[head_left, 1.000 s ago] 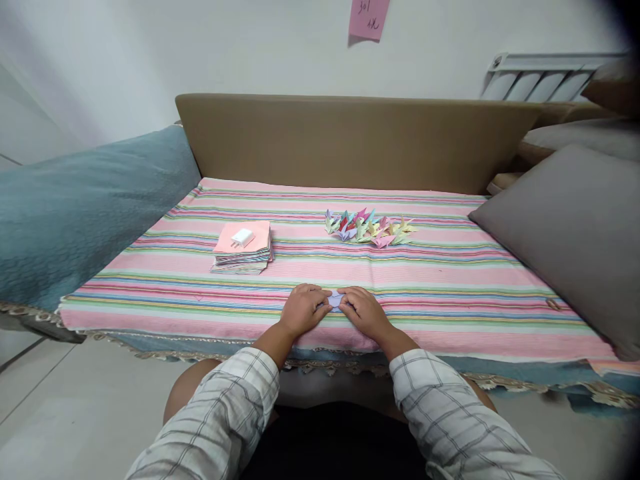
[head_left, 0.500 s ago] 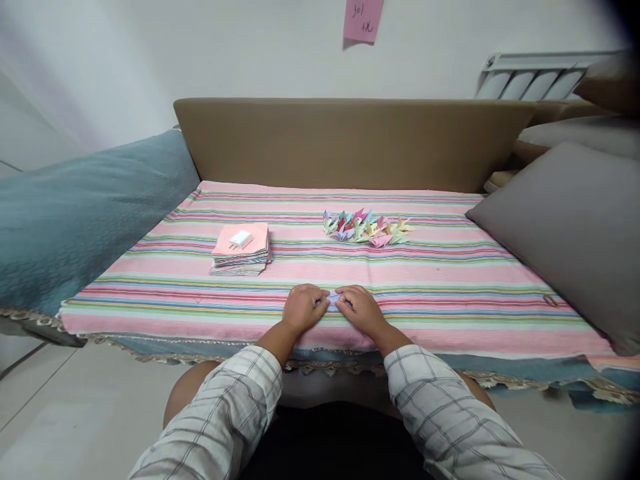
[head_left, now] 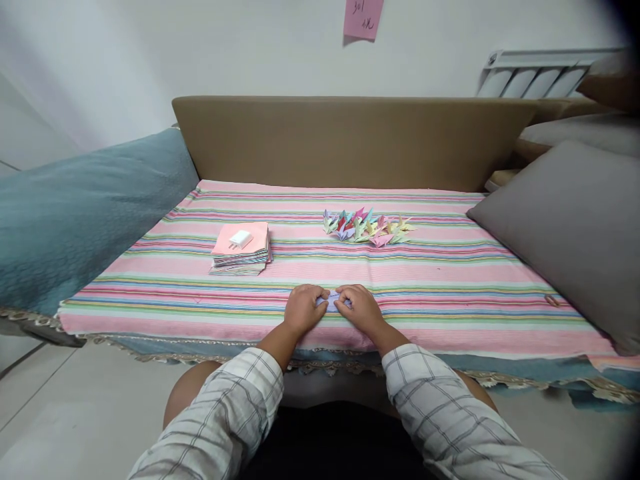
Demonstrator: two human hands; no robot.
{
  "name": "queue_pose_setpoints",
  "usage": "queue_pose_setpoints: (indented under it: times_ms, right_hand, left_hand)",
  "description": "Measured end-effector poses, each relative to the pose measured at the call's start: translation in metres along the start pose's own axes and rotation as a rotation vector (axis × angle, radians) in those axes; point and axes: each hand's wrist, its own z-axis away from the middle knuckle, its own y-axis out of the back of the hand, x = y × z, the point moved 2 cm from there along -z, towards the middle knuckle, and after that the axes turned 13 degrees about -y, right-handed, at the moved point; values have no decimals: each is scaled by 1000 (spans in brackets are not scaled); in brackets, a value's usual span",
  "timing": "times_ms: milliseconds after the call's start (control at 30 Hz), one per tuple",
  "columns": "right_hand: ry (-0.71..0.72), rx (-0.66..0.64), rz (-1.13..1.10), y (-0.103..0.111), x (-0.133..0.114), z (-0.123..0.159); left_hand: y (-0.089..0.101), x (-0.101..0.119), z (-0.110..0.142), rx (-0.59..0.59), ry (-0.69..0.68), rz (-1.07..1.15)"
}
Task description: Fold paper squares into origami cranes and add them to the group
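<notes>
Between my two hands a small folded piece of lavender paper [head_left: 332, 301] lies on the striped cloth [head_left: 425, 273], partly hidden by my fingers. My left hand [head_left: 303, 309] closes on its left side, thumb and fingers curled at the edge. On its right side my right hand [head_left: 361, 308] does the same. Beyond the hands, several folded paper cranes [head_left: 367, 228] in many colours sit in a cluster. A stack of square paper [head_left: 241, 250], pink on top, stands to the left with a white plug adapter [head_left: 241, 239] on it.
A brown backrest [head_left: 330, 140] runs along the far side. At the right leans a grey cushion [head_left: 560, 227], with a small brown object [head_left: 551, 301] near it. A blue-covered armrest [head_left: 100, 200] bounds the left. A pink note [head_left: 363, 19] is on the wall.
My fingers and thumbs have shifted slightly on the lavender paper, and a little more of it shows between them. The cranes and the paper stack stay where they were.
</notes>
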Motion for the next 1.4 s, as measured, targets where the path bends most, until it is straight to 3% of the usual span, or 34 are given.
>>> queue_pose_setpoints:
  times_ms: [367,567,700,933,1100,1233,1400]
  right_hand:
    - [121,-65,-62,4,9,0]
    - [225,92,-35,10,9,16]
    - [381,90,131,9,6,30]
    - [262,202,149,7,9,31]
    - [322,88,335,1,1,32]
    - [278,-27,448,-3,0,31]
    - [253,-61,481,-3,1,30]
  left_hand:
    - [-2,-7,4,-28,-189,-3]
    - [-4,-8,6,-21,-220,-48]
    - [-5,-9,5,-7,-230,-47]
    - [-4,-11,6,-33,-260,-70]
    - [-2,-11,8,-43,-302,-99]
    - [0,-12,9,-39,-346,-107]
    - [2,-15,15,9,-404,-145]
